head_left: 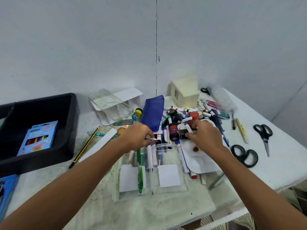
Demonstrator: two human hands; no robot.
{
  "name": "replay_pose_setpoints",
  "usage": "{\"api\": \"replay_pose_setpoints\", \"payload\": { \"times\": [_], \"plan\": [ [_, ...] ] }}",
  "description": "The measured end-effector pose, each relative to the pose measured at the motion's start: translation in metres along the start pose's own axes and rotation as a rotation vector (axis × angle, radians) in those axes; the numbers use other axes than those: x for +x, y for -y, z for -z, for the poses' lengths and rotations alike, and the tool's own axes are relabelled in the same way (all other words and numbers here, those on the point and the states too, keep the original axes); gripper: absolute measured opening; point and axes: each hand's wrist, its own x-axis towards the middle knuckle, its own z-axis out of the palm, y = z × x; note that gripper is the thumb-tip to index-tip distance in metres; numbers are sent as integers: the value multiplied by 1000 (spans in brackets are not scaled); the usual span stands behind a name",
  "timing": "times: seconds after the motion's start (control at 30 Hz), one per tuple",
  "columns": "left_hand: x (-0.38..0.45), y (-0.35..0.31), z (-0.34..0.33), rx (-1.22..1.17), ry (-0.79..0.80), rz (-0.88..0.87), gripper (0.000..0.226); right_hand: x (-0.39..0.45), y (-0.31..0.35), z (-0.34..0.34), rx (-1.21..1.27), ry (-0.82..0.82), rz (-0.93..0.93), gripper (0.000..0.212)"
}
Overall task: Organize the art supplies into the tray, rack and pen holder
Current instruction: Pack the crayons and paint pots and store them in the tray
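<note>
A clear plastic pen holder [167, 176] lies in front of me with a green pen [139, 173] and a few markers in its compartments. My left hand [137, 136] pinches a thin white marker [153, 138] just above the holder's mouth. My right hand [203, 135] reaches into the pile of markers and small paint pots [181, 118], fingers curled around a small dark item [182, 133] that I cannot identify. A black tray [66, 123] at the left holds a box of coloured pencils [39, 137].
A blue pencil case [153, 112] and a clear palette [110, 104] lie behind the holder. A pencil [84, 146] rests beside the tray. Three pairs of black scissors [264, 135] lie at the right, near the table edge. A cream box [185, 93] stands at the back.
</note>
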Motion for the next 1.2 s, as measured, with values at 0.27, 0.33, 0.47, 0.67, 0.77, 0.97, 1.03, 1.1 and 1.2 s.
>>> {"api": "replay_pose_setpoints", "payload": {
  "times": [0.27,0.33,0.47,0.67,0.77,0.97,1.03,1.1,1.2],
  "plan": [
    [15,3,-8,27,-3,43,22,9,-10,-3,163,-13,-34,16],
    [15,3,-10,3,-30,29,21,10,-11,-3,197,-14,-36,12],
    [12,6,-8,-174,-191,-27,12,12,-11,2,370,-72,-30,7],
    [-17,-1,12,-702,-388,99,11,10,26,14,827,-19,49,18],
    [-43,4,23,-908,-372,202,10,4,55,13,930,53,107,21],
    [-122,43,22,-1009,-342,387,20,-27,122,-11,991,302,247,18],
    [-154,55,20,-1001,-313,472,19,-45,147,-23,991,407,287,17],
    [-183,63,18,-974,-270,530,21,-64,169,-39,970,523,335,17],
    [-225,72,16,-954,-208,597,21,-93,199,-62,918,702,368,18]
  ]
}}
